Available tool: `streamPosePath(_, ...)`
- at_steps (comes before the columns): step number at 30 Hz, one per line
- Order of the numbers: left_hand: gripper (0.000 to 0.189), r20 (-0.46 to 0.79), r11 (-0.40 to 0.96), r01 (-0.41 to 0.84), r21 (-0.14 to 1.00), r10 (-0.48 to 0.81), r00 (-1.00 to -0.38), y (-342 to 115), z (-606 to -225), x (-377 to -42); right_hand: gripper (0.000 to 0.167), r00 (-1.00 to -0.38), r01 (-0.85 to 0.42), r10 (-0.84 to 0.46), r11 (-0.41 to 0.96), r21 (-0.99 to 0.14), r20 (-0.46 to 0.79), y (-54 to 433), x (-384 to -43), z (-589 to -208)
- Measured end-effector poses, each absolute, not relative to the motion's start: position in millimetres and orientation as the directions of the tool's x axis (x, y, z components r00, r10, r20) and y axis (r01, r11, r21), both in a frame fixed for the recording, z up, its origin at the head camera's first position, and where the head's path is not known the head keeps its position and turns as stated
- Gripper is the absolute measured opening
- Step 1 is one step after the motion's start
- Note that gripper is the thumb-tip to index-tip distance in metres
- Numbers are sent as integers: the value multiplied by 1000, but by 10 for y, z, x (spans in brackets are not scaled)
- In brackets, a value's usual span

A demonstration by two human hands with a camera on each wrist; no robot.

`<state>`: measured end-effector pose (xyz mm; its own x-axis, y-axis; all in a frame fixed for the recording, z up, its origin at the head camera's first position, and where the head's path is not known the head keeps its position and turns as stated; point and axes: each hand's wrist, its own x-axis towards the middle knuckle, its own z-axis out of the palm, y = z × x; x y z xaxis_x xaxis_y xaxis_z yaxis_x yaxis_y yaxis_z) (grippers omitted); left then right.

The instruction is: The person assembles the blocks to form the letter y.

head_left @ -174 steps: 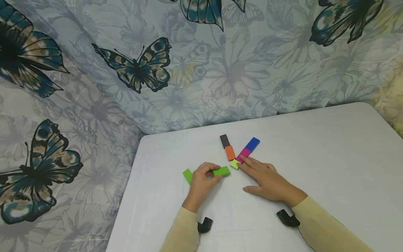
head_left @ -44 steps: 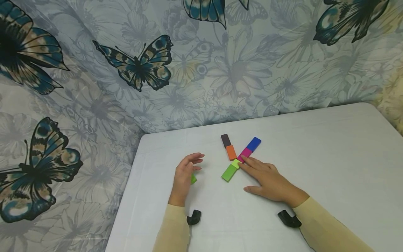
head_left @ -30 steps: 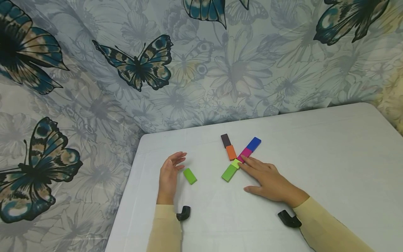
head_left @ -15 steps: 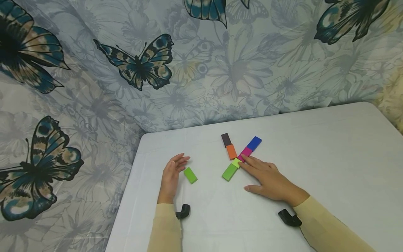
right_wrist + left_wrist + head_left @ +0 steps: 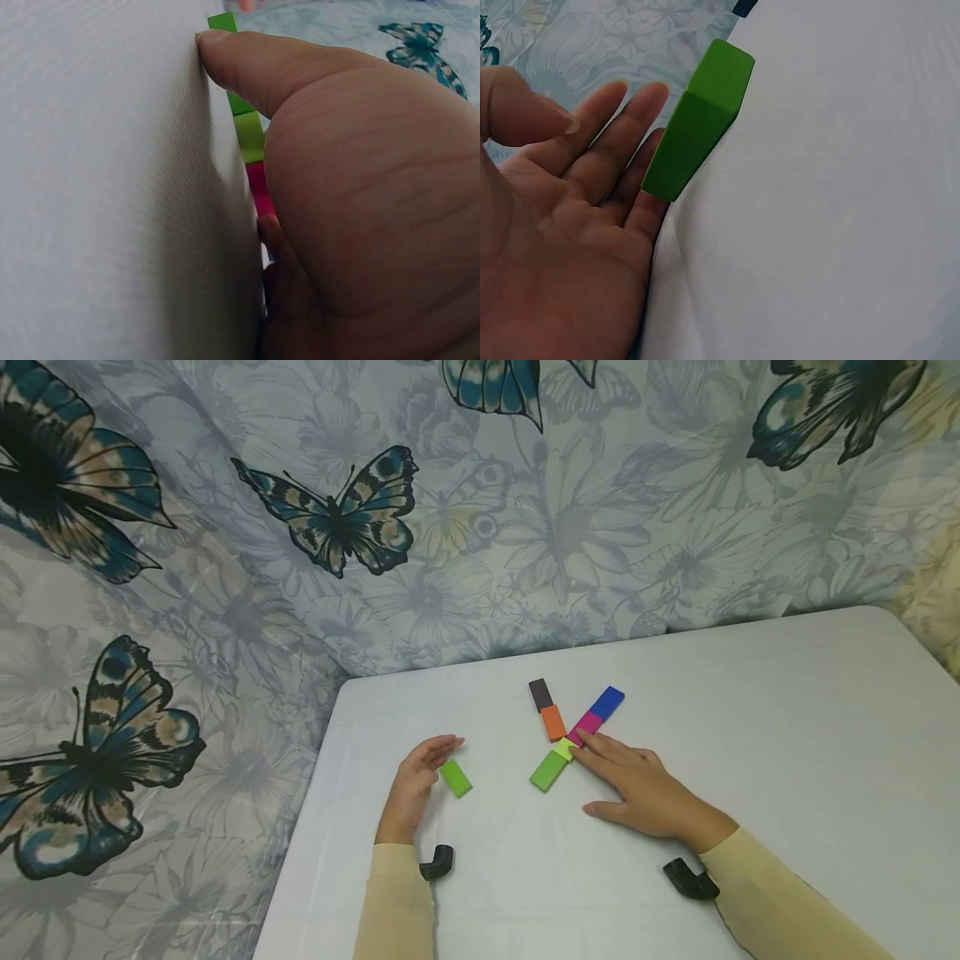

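A loose green block (image 5: 456, 778) lies on the white table, and my left hand (image 5: 411, 785) stands on its edge just left of it, fingers relaxed and holding nothing. In the left wrist view the green block (image 5: 701, 120) sits beside the fingers, palm facing it. My right hand (image 5: 645, 789) lies flat with fingers spread, its fingertips at the magenta block (image 5: 583, 727) and the small yellow-green block (image 5: 564, 748). A second green block (image 5: 549, 771) adjoins the yellow-green one. A blue block (image 5: 607, 702) extends the magenta one. An orange block (image 5: 553, 723) joins a dark brown block (image 5: 540, 694).
The white-covered table (image 5: 787, 735) reaches a wall (image 5: 570, 568) hung with butterfly-print cloth at the back and left. A black wrist mount (image 5: 690, 879) sticks out by the right sleeve, another mount (image 5: 437, 863) by the left.
My left hand set the second green block against the yellow-green one, let go, and withdrew left past the loose green block. It has since edged back toward that block. My right hand stayed put.
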<state>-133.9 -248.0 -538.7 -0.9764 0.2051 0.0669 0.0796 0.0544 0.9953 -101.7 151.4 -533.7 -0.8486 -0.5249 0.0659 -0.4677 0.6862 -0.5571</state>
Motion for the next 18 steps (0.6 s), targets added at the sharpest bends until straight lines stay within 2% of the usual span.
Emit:
streamPosePath(2, 78, 27, 154, 60, 986, 207, -978, -2478, -5385, -1330, 85, -848, -468, -526, 686, -558, 65, 1516, -1017, -5329)
streamPosePath(6, 80, -24, 286, 39, 957, 215, -976, -2467, -5382, -1325, 86, -849, -464, -525, 688, -557, 58, 1518, -1019, -5332)
streamPosePath(14, 71, -68, 344, 22, 939, 247, -967, -2445, -5347, -1327, 87, -849, -466, -525, 686, -559, 64, 1514, -1022, -5344)
streamPosePath(18, 73, -65, 355, 38, 934, 276, -959, -2467, -5347, -1327, 85, -849, -467, -524, 684, -560, 69, 1516, -1018, -5339)
